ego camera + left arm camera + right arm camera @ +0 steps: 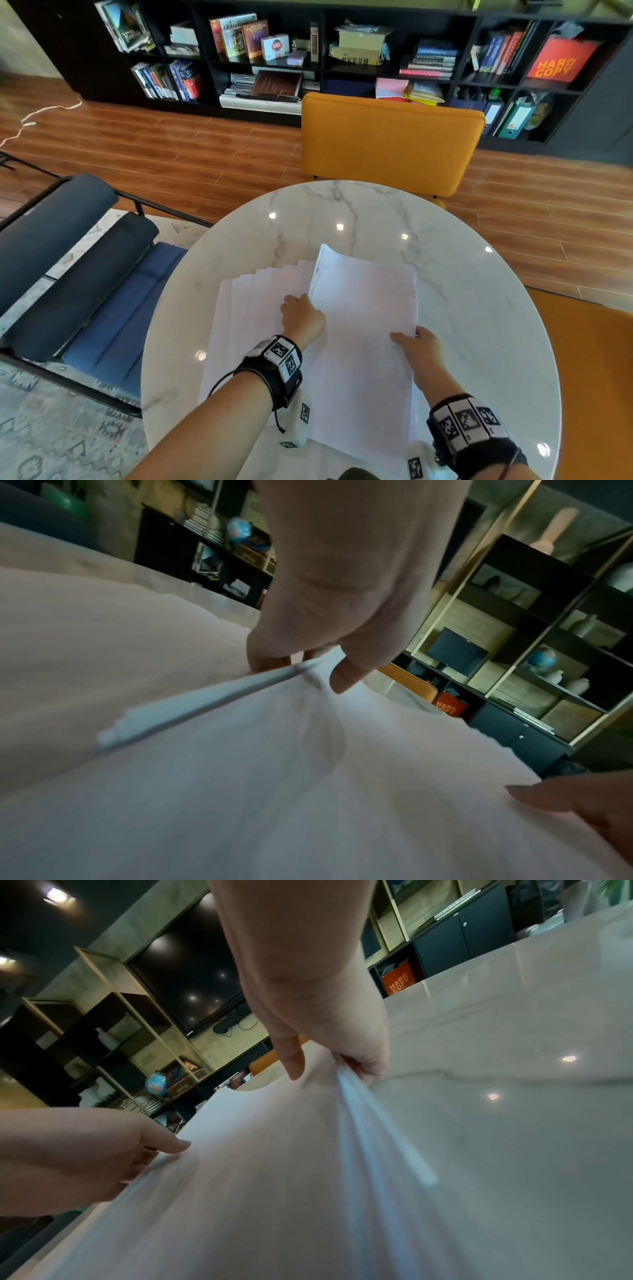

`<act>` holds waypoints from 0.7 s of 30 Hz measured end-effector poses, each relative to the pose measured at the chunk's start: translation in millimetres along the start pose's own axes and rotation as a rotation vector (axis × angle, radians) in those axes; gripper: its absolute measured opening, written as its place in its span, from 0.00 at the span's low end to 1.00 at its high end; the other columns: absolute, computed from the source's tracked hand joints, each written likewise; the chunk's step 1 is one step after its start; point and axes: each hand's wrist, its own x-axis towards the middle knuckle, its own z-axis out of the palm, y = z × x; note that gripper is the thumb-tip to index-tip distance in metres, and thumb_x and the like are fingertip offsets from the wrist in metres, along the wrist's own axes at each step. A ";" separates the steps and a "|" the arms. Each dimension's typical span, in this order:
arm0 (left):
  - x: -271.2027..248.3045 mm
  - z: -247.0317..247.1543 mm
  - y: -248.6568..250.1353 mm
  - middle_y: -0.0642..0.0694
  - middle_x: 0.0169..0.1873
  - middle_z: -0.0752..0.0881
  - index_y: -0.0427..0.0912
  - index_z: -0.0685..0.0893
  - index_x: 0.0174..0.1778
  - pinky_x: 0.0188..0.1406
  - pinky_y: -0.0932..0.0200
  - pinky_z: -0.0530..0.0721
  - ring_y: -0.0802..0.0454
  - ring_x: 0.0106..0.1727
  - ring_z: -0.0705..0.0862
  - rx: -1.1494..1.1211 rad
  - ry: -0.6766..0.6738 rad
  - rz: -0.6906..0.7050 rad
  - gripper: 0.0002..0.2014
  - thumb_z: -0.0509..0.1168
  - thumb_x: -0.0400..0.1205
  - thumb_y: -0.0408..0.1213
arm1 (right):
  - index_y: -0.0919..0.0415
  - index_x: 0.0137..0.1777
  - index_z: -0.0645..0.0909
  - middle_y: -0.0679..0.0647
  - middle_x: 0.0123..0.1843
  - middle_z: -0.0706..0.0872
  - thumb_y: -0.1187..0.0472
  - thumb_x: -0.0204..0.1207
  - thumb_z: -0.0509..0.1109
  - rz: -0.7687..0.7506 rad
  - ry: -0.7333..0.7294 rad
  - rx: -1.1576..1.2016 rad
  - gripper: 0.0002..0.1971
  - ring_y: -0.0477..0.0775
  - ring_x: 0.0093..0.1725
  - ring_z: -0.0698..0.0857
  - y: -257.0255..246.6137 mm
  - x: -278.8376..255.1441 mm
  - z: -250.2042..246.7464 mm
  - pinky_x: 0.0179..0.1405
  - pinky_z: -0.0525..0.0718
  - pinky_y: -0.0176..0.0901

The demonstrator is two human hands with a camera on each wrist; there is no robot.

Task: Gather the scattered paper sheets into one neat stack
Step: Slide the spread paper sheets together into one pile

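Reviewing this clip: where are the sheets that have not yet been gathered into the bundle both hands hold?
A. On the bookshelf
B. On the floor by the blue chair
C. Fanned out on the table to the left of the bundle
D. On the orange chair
C: in the head view the loose sheets lie fanned on the table, left of the bundle held by the left hand and right hand.

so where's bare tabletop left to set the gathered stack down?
Bare room: the far part of the round white marble table toward the orange chair, and the right side past the right hand. Crowded: the near-left, where white paper sheets fan out beside the left hand.
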 end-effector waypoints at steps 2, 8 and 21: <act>-2.9 4.2 -3.5 0.36 0.68 0.66 0.38 0.70 0.69 0.68 0.48 0.71 0.36 0.69 0.66 0.033 0.023 0.068 0.21 0.55 0.79 0.31 | 0.73 0.52 0.83 0.63 0.41 0.87 0.72 0.71 0.71 -0.011 -0.005 0.036 0.11 0.61 0.39 0.85 4.6 -0.6 -3.0 0.48 0.84 0.56; -7.3 6.1 -13.5 0.42 0.63 0.77 0.55 0.72 0.71 0.56 0.51 0.82 0.40 0.56 0.82 -0.172 -0.061 0.235 0.28 0.51 0.75 0.34 | 0.64 0.45 0.78 0.59 0.39 0.86 0.73 0.73 0.68 -0.049 -0.042 0.178 0.05 0.62 0.39 0.84 12.0 -6.3 -7.7 0.49 0.83 0.58; -61.2 -0.5 -18.9 0.52 0.59 0.83 0.52 0.71 0.75 0.45 0.67 0.79 0.53 0.45 0.83 -0.441 -0.009 0.505 0.25 0.55 0.82 0.28 | 0.65 0.56 0.80 0.63 0.53 0.89 0.60 0.72 0.75 -0.162 -0.037 0.171 0.15 0.66 0.51 0.88 21.8 -22.2 -25.8 0.53 0.87 0.61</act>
